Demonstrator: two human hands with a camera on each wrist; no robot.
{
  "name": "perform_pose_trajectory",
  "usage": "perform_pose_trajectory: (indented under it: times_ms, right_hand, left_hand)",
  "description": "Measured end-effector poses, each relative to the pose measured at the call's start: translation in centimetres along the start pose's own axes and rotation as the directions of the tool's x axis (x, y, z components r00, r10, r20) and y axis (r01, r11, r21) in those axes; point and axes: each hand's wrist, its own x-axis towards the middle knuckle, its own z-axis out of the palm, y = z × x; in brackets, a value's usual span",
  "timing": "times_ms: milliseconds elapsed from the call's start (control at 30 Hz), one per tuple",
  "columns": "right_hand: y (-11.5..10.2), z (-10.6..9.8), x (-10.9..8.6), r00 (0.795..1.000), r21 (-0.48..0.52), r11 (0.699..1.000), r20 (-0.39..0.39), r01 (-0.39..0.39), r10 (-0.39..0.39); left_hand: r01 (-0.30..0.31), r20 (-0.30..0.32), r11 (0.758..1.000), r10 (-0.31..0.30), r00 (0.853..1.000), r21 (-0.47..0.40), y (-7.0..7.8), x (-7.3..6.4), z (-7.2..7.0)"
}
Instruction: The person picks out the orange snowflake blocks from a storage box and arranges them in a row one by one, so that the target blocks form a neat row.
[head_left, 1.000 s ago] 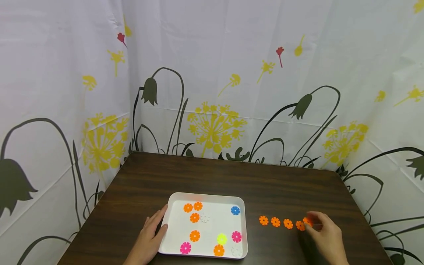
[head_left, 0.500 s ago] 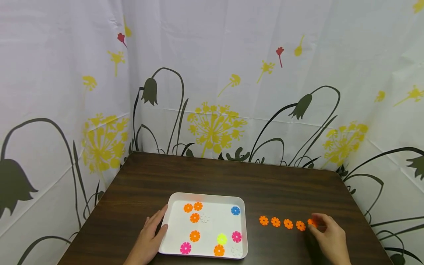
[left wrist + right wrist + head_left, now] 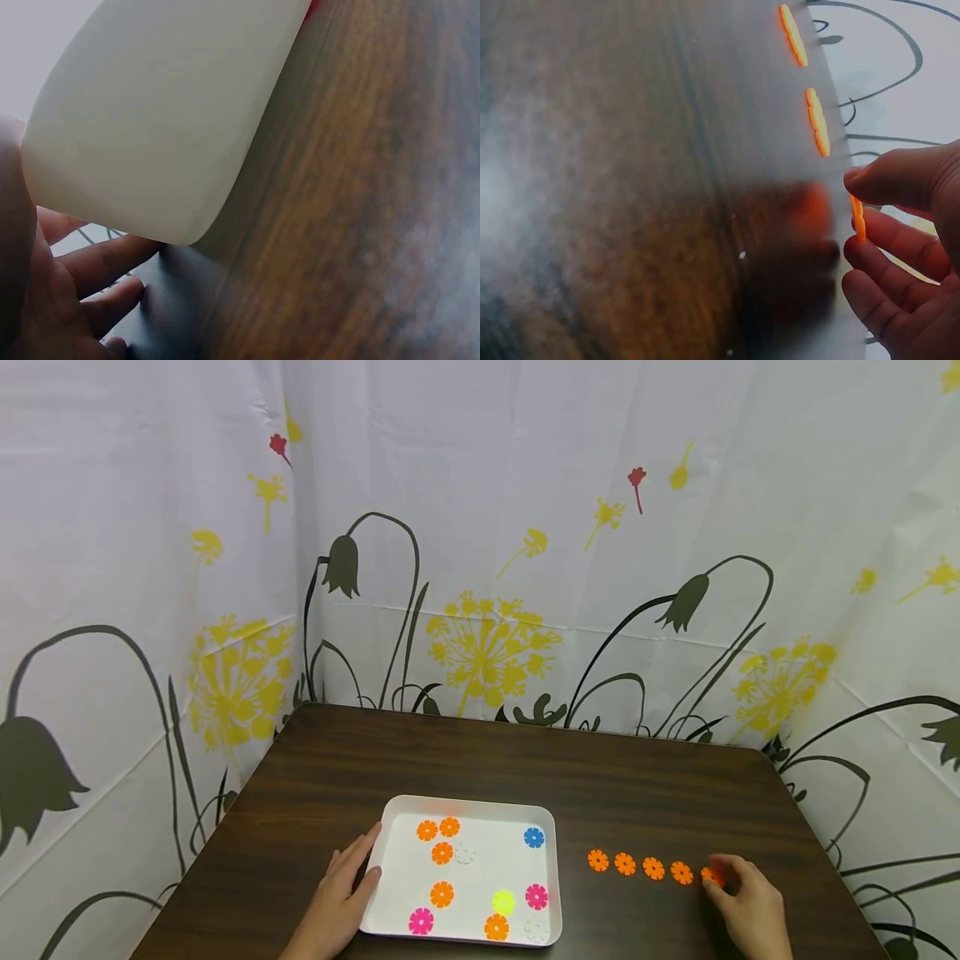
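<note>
In the head view, my right hand (image 3: 750, 902) is at the right end of a row of orange notched plastic discs. Its thumb and fingers pinch one orange disc (image 3: 712, 877), partly covered by the fingertips. The right wrist view shows this orange disc (image 3: 858, 217) edge-on between thumb and fingers, close above the table. Left of it lie several flat orange discs, the closest being this orange disc (image 3: 682, 872). My left hand (image 3: 335, 893) rests against the left side of a white tray (image 3: 480, 811), fingers extended along its wall; the left wrist view shows the fingers (image 3: 112, 262) at its corner.
Inside the tray lie several orange discs, two pink discs, a blue disc (image 3: 534, 837), a yellow disc (image 3: 503, 902) and two clear discs. A dark wooden table (image 3: 480, 752) carries everything. Behind it hangs a flower-patterned white curtain (image 3: 480, 485).
My right hand has shifted right and slightly nearer with the pinched orange disc, widening its gap from the row's neighbouring disc. The left hand and tray have stayed put.
</note>
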Motion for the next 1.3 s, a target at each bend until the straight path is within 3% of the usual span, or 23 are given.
perform_pose_trajectory:
  times_ms: [533,767,933,1133,1300]
  right_hand:
    - [0.5,0.1,0.6,1.000,-0.005,1.000,0.013,0.010,-0.010]
    - [0.1,0.0,0.5,0.999,-0.006,1.000,0.019,-0.030,0.030]
    - [-1.2,-0.1,0.0,0.994,0.023,0.999,-0.096,-0.040,0.042]
    - [-3.4,-0.6,0.0,0.965,0.024,0.997,-0.251,0.077,-0.069]
    - [-4.7,-1.0,0.1,0.948,0.017,0.993,-0.298,0.117,-0.107]
  left_hand:
    - [0.016,0.006,1.000,-0.016,1.000,0.002,0.1,0.0,0.0]
    - [-0.020,-0.007,0.999,0.020,1.000,-0.024,0.0,-0.2,0.0]
    - [-0.015,-0.005,1.000,0.015,1.000,-0.023,0.1,-0.2,-0.1]
    - [-0.024,-0.015,1.000,0.024,1.000,-0.020,-0.1,-0.2,0.0]
    - [-0.027,-0.013,0.999,0.027,1.000,-0.019,-0.1,-0.2,0.1]
